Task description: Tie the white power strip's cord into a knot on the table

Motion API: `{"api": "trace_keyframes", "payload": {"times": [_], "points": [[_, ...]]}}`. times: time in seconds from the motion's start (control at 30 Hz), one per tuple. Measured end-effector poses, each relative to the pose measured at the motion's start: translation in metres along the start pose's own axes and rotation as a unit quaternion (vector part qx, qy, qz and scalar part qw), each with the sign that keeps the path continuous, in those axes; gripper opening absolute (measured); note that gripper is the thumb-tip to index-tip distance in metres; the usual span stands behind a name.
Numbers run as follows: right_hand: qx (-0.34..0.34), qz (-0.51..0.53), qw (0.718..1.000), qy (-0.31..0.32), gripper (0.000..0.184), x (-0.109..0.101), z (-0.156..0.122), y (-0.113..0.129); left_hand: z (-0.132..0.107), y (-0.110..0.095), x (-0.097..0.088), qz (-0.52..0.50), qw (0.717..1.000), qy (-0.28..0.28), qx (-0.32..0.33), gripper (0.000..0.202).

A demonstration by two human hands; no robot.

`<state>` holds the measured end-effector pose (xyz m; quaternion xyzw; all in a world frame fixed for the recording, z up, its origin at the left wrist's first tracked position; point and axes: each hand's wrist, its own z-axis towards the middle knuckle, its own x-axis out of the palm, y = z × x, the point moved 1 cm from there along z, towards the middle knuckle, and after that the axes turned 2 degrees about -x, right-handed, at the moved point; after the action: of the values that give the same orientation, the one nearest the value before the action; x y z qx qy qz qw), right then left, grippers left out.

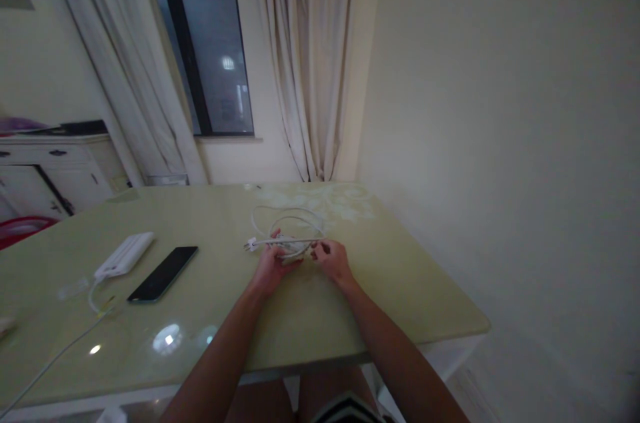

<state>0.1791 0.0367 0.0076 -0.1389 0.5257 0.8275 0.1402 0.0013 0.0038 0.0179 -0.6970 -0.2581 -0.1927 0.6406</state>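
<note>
My left hand (273, 267) is closed around a small white charger block with a coiled white cable (289, 226) above the pale green table (350, 316). A short stretch of cable runs straight between both hands, its plug end sticking out to the left. My right hand (331, 257) pinches that cable at its right end. Loose loops of the cable lie on the table just beyond my hands.
A white power bank (125, 254) with its own cable lies at the left, beside a black phone (163, 273). A white cabinet (55, 169), a window with curtains (310, 63) and a bare wall stand behind and to the right.
</note>
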Motion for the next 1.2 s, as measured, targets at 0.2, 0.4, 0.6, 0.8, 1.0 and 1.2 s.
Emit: {"api": "trace_keyframes", "payload": {"times": [0.2, 0.4, 0.6, 0.8, 1.0, 1.2], "points": [[-0.063, -0.016, 0.993, -0.1, 0.038, -0.012, -0.002, 0.009, 0.005, 0.007, -0.004, 0.049, 0.999, -0.009, 0.015, 0.085], [-0.101, -0.066, 0.992, 0.021, 0.037, 0.0, -0.007, 0.014, 0.005, 0.018, -0.002, 0.096, 0.995, 0.007, 0.034, 0.081], [-0.11, -0.076, 0.991, 0.031, 0.041, 0.003, -0.007, 0.012, 0.014, 0.023, -0.012, 0.143, 0.988, 0.029, 0.056, 0.077], [-0.134, -0.14, 0.98, 0.04, 0.046, 0.0, -0.004, 0.01, 0.009, 0.013, -0.01, 0.234, 0.966, 0.095, 0.051, 0.077], [-0.032, -0.021, 0.997, -0.06, 0.036, -0.001, 0.001, 0.007, 0.005, 0.007, -0.01, 0.168, 0.984, 0.05, 0.034, 0.056], [0.098, 0.283, 0.917, -0.262, 0.06, -0.021, 0.019, -0.007, 0.017, -0.003, -0.021, -0.004, 0.999, -0.037, -0.018, 0.006]]}}
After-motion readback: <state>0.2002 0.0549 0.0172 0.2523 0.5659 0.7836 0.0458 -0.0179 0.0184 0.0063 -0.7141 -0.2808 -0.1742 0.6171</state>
